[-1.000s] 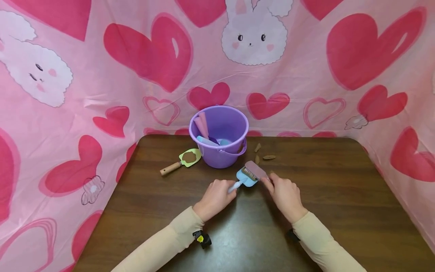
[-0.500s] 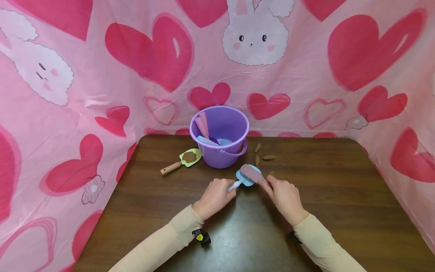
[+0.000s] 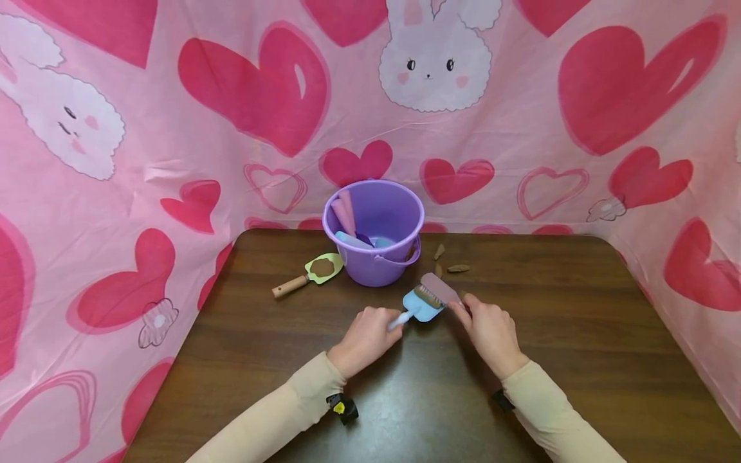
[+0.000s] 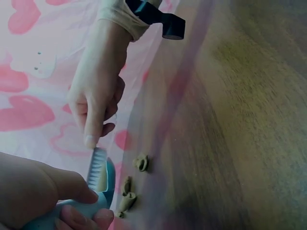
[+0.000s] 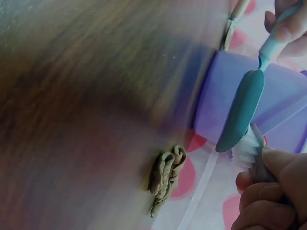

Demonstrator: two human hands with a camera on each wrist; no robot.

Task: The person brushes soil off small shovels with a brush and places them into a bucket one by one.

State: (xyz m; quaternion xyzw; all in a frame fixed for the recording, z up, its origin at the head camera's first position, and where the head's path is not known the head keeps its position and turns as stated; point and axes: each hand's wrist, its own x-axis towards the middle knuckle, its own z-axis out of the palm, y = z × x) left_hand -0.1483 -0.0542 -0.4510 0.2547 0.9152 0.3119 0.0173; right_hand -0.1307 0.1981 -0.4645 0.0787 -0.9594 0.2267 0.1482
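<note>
The left hand (image 3: pixel 367 339) grasps the blue shovel (image 3: pixel 419 310), its blade ahead of the fingers, while the right hand's (image 3: pixel 492 335) fingers pinch the brush (image 3: pixel 442 289), just shifted toward the blade edge farthest from the left fingers, so brushing seems mid-stroke.

Pale-blue scoop (image 3: pixel 425 313), mauve brush (image 3: pixel 441 289), purple bucket (image 3: pixel 373 272), pink heart-and-rabbit-print backdrop (image 3: pixel 353 96).

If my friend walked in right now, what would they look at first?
Probably the big purple bucket, standing near the far edge of the table. Then the red hearts and white bunnies on the pink cloth behind it. In front of the bucket, the left hand holds a light-blue shovel and the right hand a pinkish brush.
</note>
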